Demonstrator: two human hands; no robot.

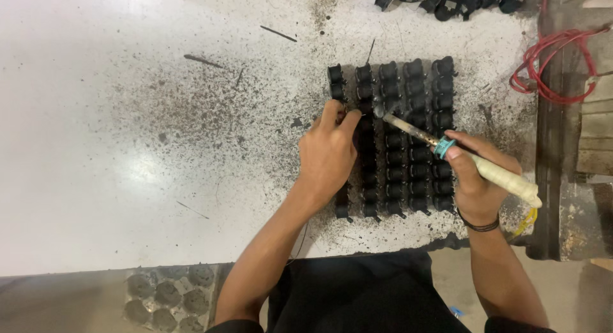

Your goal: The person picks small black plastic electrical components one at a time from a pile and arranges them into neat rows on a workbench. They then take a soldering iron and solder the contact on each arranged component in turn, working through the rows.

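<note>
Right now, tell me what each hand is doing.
Left hand: closed, fingertips pinching at the black parts.
Right hand: closed, holding the soldering iron.

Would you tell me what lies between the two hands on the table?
In the head view, columns of small black parts lie between the left hand and right hand.

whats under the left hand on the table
The left hand covers part of the left columns of small black parts laid in rows on the white table. One part's end shows below the wrist; the parts beneath the palm are hidden.
</note>
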